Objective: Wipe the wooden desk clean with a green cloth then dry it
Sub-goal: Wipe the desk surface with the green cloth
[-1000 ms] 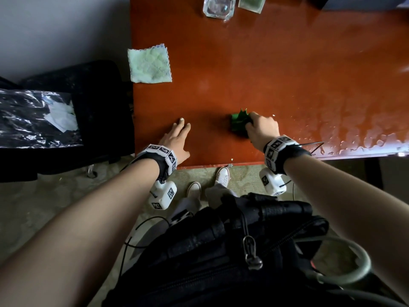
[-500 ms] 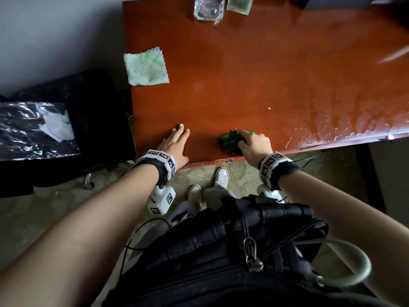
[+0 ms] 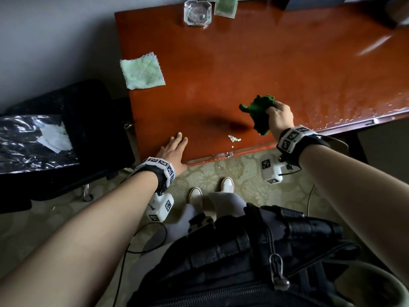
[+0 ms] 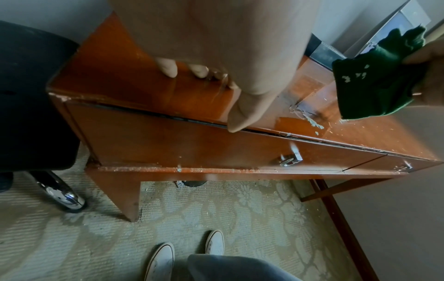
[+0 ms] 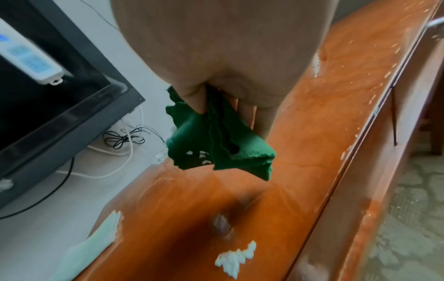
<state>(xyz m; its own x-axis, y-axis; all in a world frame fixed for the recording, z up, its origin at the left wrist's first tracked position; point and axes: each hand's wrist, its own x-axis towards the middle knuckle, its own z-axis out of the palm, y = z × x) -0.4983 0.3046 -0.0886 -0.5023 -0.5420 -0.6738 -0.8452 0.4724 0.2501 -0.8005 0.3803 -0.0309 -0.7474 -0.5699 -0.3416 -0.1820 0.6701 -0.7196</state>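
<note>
Gleaming wet, the wooden desk (image 3: 232,63) (carpet (image 3: 221,176) below) bears flat left fingers (image 3: 180,138); right fingers (image 3: 273,110) clutch green cloth (image 3: 257,111).

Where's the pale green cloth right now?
In the head view the pale green cloth lies flat by the left edge of the wooden desk, beyond the left hand and nearer than the glass ashtray.
</note>
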